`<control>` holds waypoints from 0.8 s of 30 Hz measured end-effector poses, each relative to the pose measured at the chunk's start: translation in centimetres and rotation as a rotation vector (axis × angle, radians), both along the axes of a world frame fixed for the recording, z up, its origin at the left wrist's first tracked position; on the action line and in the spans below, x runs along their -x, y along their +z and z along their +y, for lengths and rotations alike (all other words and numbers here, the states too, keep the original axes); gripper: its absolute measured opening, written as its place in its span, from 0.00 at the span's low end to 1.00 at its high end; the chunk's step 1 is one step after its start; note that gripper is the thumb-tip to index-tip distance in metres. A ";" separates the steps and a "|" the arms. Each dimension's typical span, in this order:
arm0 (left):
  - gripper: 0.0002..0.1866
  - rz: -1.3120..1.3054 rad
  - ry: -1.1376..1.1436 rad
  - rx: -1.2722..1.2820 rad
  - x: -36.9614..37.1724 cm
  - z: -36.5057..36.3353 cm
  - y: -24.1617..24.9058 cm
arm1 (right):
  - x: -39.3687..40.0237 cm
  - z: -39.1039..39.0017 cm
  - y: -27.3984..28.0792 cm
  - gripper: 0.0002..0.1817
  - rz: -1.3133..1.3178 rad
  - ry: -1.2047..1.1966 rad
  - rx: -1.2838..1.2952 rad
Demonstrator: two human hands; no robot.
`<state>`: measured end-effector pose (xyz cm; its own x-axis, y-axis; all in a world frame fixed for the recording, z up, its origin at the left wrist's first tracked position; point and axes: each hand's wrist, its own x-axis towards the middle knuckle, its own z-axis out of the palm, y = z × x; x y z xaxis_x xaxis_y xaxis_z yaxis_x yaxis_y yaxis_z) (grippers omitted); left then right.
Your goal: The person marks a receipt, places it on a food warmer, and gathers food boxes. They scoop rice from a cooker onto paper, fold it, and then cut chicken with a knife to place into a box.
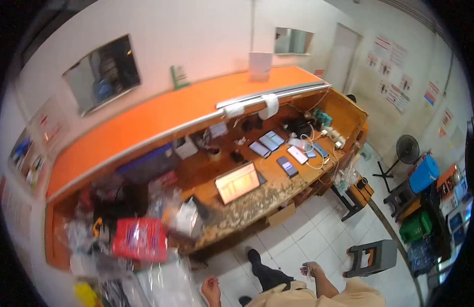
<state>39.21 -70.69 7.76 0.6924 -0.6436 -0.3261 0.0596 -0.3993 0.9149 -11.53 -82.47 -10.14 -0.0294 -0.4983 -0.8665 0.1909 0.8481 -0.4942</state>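
Clear plastic packaging point(167, 281) by left end of table point(237, 212), red plastic package point(139, 239) against it. Left hand point(211, 290) near packaging, released, fingers loosely curled. Right hand point(311, 270) above white tiled floor point(293, 233), something thin and pale at fingers; cannot tell if gripped. Farther along table: lit tablet point(237, 182), tilted up; smartphone point(287, 167) beyond. Grey stool point(372, 257) right of right hand.

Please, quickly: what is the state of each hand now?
Left hand: half open, nothing seen in it.
Right hand: fingers bent; whether it holds something cannot be told.
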 end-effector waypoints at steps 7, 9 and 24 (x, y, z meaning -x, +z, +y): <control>0.26 -0.572 0.212 -0.018 -6.5 -16.5 0.1 | -2.3 -12.9 0.1 0.16 -0.002 0.197 0.212; 0.33 -0.806 0.234 -0.046 -8.5 -20.4 1.1 | -2.9 -17.8 0.0 0.16 0.164 0.316 0.103; 0.38 -0.795 0.384 -0.172 -13.7 -29.4 1.9 | -5.5 -21.1 -14.4 0.09 0.370 0.613 0.601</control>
<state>52.95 -100.09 9.64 0.9121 -0.3075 0.2711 -0.4080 -0.6175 0.6724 -5.99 -103.56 -24.56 0.1640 -0.8796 -0.4465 -0.4626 0.3312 -0.8224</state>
